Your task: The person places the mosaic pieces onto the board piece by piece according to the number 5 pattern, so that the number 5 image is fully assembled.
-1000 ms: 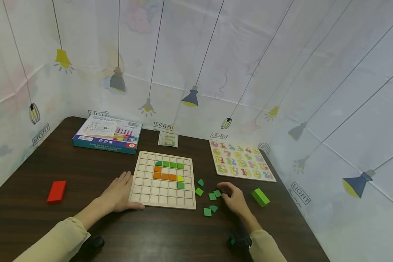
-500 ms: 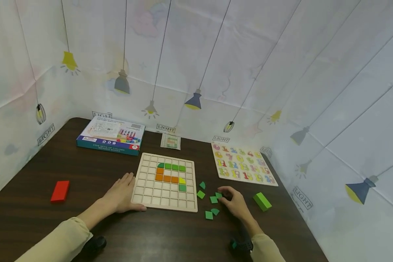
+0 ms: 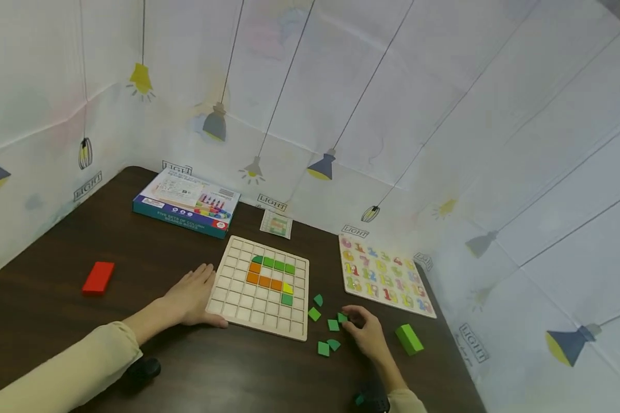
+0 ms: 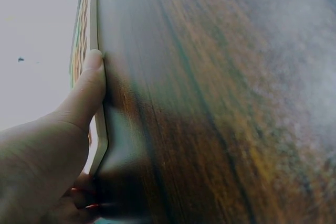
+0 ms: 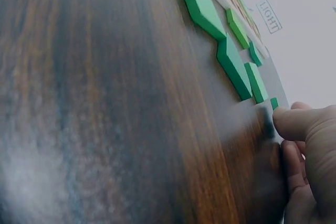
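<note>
In the head view, my left hand (image 3: 190, 297) lies flat with straight fingers against the left side of the wooden grid board (image 3: 237, 298). Its thumb reaches along the board's front edge, also seen in the left wrist view. Green, orange and yellow tiles fill some of the board's cells. My right hand (image 3: 365, 332) is right of the board, pinching a green tile (image 3: 342, 317) between thumb and finger. Close by lie another green square tile (image 3: 333, 325), a light green tile (image 3: 314, 314) and a quarter-round green tile (image 3: 333, 345). The right wrist view shows this green tile (image 5: 274, 103) at the thumb tip.
Behind the board are a boxed bead set (image 3: 186, 201) and a small pattern card (image 3: 276, 223). A number puzzle board (image 3: 384, 275) lies at the back right. A light green block (image 3: 409, 339) is right of my right hand, a red block (image 3: 99, 278) far left.
The head view has tilted and shifted. My right thumb and finger have drawn in onto the green tile. My left hand stays against the board.
</note>
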Action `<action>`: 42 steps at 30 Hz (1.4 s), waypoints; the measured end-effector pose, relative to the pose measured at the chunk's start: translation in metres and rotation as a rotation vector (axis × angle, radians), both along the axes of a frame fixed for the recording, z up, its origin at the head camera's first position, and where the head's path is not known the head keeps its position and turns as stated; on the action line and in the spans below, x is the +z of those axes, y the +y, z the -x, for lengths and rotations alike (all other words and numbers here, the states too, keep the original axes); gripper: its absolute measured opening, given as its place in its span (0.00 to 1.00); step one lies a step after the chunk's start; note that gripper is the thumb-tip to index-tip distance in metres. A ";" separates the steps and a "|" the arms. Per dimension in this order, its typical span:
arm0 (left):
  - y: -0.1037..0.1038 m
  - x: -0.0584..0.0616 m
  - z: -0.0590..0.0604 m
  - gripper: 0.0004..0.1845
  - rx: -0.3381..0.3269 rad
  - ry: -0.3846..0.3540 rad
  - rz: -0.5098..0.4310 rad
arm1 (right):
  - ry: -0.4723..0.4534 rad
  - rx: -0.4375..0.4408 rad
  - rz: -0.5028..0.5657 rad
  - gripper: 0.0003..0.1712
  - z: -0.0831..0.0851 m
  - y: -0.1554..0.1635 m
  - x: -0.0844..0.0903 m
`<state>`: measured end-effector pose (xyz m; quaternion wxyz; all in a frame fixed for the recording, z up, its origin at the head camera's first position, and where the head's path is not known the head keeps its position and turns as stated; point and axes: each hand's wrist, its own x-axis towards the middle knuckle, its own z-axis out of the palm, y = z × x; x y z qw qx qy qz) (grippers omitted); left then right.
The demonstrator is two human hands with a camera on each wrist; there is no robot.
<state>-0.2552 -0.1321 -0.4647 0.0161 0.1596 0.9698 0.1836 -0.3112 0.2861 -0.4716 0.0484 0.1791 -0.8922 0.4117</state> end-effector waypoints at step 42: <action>-0.001 -0.002 0.004 0.63 -0.003 -0.028 0.023 | 0.150 0.268 0.022 0.21 0.000 -0.112 -0.018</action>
